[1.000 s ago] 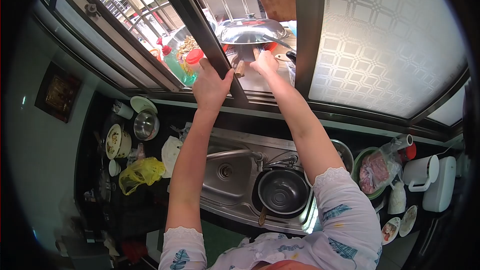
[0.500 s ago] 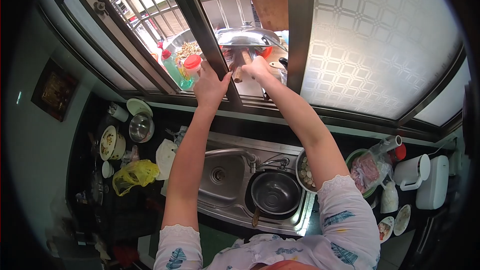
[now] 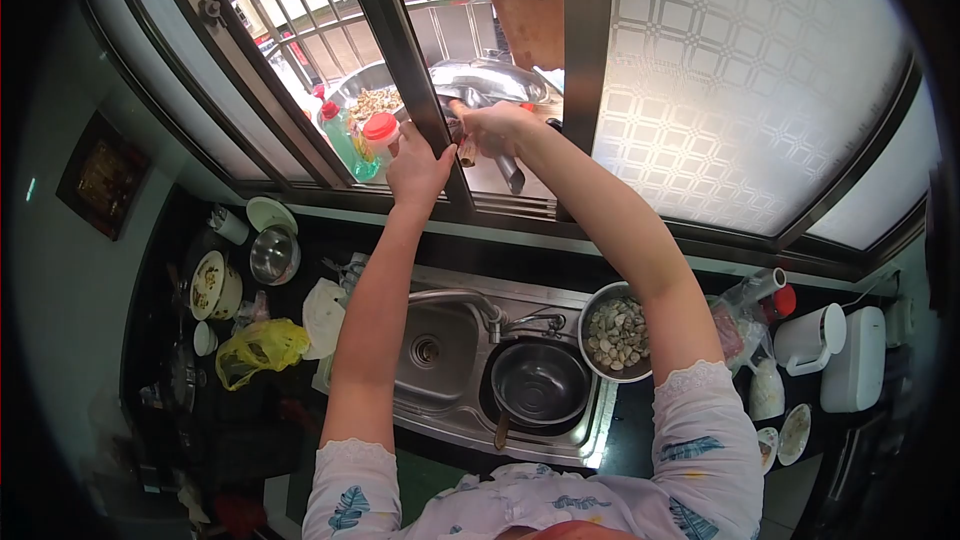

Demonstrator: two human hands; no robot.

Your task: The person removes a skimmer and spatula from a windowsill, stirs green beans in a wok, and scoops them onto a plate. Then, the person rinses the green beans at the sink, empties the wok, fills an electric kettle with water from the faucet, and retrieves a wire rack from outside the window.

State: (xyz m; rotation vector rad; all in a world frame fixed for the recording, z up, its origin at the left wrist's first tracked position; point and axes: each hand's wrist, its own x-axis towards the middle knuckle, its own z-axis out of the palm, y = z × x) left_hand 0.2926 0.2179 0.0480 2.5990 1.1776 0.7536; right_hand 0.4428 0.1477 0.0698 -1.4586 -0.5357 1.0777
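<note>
My right hand reaches through the open window, closed around a wooden-handled knife. Its grey metal part slants down below my palm, and my fingers cover much of it. Another wooden handle lies just left of this hand. A shiny domed metal lid is right behind it. My left hand grips the window frame post, thumb across its front and fingers partly hidden. Beside those fingers stands a red-capped jar, next to a green bottle.
Below my arms is a steel sink with a dark pan. A pot of clams stands right of it. A yellow bag and bowls lie left. Outside are a wooden board and window bars.
My right hand has turned and shifted left, and the knife's metal part now shows below it. The lid sits lower and flatter. My left hand keeps its place; the view has shifted slightly.
</note>
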